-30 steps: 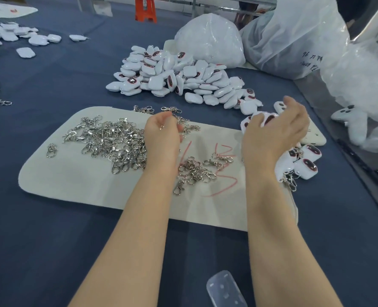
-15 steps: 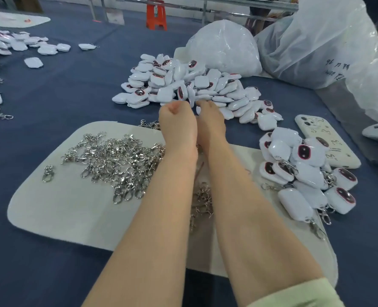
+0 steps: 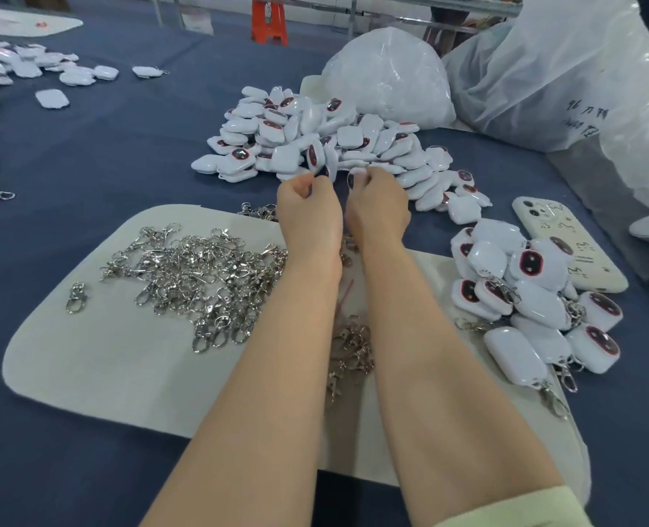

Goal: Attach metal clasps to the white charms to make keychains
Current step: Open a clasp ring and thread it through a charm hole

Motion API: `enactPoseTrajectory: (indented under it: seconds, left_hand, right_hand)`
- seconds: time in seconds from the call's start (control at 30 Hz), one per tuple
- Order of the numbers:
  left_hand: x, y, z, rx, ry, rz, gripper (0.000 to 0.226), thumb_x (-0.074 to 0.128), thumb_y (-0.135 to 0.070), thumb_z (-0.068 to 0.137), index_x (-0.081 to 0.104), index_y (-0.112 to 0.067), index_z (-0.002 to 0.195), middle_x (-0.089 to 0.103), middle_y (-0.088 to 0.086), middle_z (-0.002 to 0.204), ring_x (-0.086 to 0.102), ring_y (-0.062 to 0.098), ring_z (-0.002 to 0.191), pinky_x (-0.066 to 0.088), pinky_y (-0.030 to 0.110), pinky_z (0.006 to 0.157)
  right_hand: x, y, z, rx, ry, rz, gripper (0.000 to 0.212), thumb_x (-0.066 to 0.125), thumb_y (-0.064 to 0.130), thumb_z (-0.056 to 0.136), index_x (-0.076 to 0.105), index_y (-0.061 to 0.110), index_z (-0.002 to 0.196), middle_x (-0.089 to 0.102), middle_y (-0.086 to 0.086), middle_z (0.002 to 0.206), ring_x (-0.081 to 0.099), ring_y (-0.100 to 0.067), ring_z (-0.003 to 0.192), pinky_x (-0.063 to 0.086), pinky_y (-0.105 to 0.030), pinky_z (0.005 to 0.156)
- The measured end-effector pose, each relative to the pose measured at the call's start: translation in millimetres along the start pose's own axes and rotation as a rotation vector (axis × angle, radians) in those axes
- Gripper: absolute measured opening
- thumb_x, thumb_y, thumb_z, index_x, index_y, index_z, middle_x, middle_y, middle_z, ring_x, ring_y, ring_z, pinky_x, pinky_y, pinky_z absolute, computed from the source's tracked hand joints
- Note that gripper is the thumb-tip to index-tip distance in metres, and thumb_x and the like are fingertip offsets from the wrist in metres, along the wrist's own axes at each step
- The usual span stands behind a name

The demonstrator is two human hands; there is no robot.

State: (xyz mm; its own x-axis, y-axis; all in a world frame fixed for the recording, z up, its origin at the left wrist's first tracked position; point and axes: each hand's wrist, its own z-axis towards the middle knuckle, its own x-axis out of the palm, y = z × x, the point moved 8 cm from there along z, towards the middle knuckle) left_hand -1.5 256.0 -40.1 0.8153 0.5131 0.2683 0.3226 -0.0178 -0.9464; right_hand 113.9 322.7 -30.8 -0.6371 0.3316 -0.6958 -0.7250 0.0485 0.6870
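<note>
Just past the far edge of the cream mat [image 3: 98, 359], at about twelve o'clock from the person, both hands work side by side with knuckles nearly touching. The left hand [image 3: 309, 214] is curled into a loose fist, fingertips pinched together; what it pinches is too small to tell. The right hand [image 3: 378, 211] is curled the same way, and a white charm [image 3: 350, 179] with a dark face shows at its fingertips.

Beyond them, at twelve to one o'clock, lies a heap of charms [image 3: 315, 142]: glossy white rounded squares, some showing a dark oval with a red rim. At nine o'clock on the mat spreads a tangle of shiny metal clasps [image 3: 190, 275], with a smaller bunch between the forearms. At three o'clock sits a pile of finished keychains [image 3: 532, 294], clasps hanging from them, overlapping the mat's right edge and lying just beside a cream phone [image 3: 570, 245].

Blue cloth covers the counter [image 3: 87, 176], with open room at ten o'clock between the mat and scattered charms. Crinkled clear plastic bags [image 3: 543, 70] crowd the far right corner.
</note>
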Motion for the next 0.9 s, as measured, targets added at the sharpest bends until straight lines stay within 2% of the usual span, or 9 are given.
enactPoseTrajectory:
  seconds: [0.07, 0.1, 0.23, 0.37, 0.47, 0.57, 0.67, 0.73, 0.9]
  left_hand:
    - [1, -2, -7, 0.001, 0.044, 0.044, 0.036, 0.046, -0.013, 0.094, 0.049, -0.015, 0.130, 0.054, 0.008, 0.126, 0.054, 0.018, 0.100, 0.039, 0.022, 0.078]
    - [1, -3, -11, 0.004, 0.066, 0.067, 0.039, 0.046, -0.015, 0.094, 0.047, -0.018, 0.133, 0.053, 0.007, 0.129, 0.054, 0.019, 0.106, 0.040, 0.024, 0.080]
    - [0, -9, -31, 0.034, 0.163, 0.083, 0.039, 0.052, -0.021, 0.095, 0.049, -0.015, 0.134, 0.061, 0.001, 0.105, 0.059, 0.020, 0.095, 0.048, 0.032, 0.087]
    - [-9, -3, -57, 0.008, 0.259, 0.062, 0.026, 0.059, -0.012, 0.092, 0.060, -0.004, 0.116, 0.060, 0.012, 0.094, 0.058, 0.015, 0.071, 0.054, 0.019, 0.062]
    - [-27, 12, -69, -0.091, 0.235, -0.105, 0.012, 0.061, -0.008, 0.090, 0.062, -0.006, 0.102, 0.065, 0.013, 0.100, 0.064, 0.013, 0.072, 0.053, 0.015, 0.059]
    - [-44, 22, -69, -0.211, 0.147, -0.342, 0.005, 0.060, -0.008, 0.091, 0.062, -0.007, 0.087, 0.069, 0.005, 0.080, 0.065, 0.008, 0.061, 0.051, 0.014, 0.051]
    - [-47, 27, -62, -0.258, 0.089, -0.532, 0.021, 0.057, -0.005, 0.092, 0.057, 0.006, 0.110, 0.063, 0.013, 0.097, 0.064, 0.014, 0.072, 0.054, 0.015, 0.055]
    - [-44, 25, -60, -0.235, 0.088, -0.563, 0.032, 0.054, -0.005, 0.093, 0.050, 0.009, 0.122, 0.062, 0.015, 0.101, 0.067, 0.016, 0.074, 0.054, 0.016, 0.057]
    - [-53, 20, -57, -0.156, 0.009, -0.565, 0.028, 0.051, -0.002, 0.093, 0.043, 0.000, 0.120, 0.063, 0.018, 0.102, 0.071, 0.018, 0.070, 0.058, 0.021, 0.063]
  right_hand:
    - [-14, 6, -6, -0.027, 0.000, 0.240, 0.028, 0.037, 0.024, 0.101, 0.056, 0.004, 0.105, 0.060, -0.009, 0.099, 0.054, -0.026, 0.093, 0.032, -0.027, 0.068]
    - [-21, 8, -12, -0.040, 0.015, 0.344, 0.023, 0.040, 0.024, 0.101, 0.053, 0.005, 0.105, 0.061, -0.008, 0.099, 0.056, -0.026, 0.090, 0.038, -0.027, 0.071]
    - [-48, 13, -41, -0.092, 0.106, 0.468, 0.018, 0.053, 0.032, 0.095, 0.049, 0.014, 0.091, 0.059, 0.000, 0.083, 0.061, -0.023, 0.082, 0.052, -0.046, 0.084]
    - [-68, 5, -67, -0.111, 0.118, 0.408, 0.031, 0.053, 0.039, 0.094, 0.060, 0.012, 0.081, 0.057, 0.004, 0.071, 0.056, -0.016, 0.069, 0.054, -0.045, 0.076]
    - [-72, -15, -83, 0.032, 0.121, 0.501, 0.030, 0.047, 0.037, 0.097, 0.063, 0.016, 0.082, 0.065, 0.006, 0.073, 0.060, -0.006, 0.061, 0.052, -0.030, 0.066]
    - [-62, -23, -101, -0.043, 0.211, 0.195, 0.028, 0.052, 0.040, 0.093, 0.066, 0.018, 0.105, 0.066, 0.000, 0.103, 0.061, -0.014, 0.090, 0.047, -0.030, 0.084]
    - [-34, -19, -118, -0.152, 0.425, -0.172, 0.040, 0.062, 0.041, 0.084, 0.059, 0.028, 0.121, 0.054, -0.008, 0.120, 0.051, -0.029, 0.111, 0.043, -0.039, 0.096]
    - [-22, -12, -123, -0.221, 0.464, -0.308, 0.040, 0.062, 0.035, 0.082, 0.057, 0.028, 0.121, 0.051, -0.010, 0.121, 0.048, -0.034, 0.112, 0.043, -0.043, 0.096]
    - [-21, -9, -121, -0.196, 0.324, -0.177, 0.011, 0.060, 0.026, 0.088, 0.064, 0.023, 0.097, 0.063, -0.007, 0.107, 0.058, -0.028, 0.100, 0.046, -0.039, 0.088]
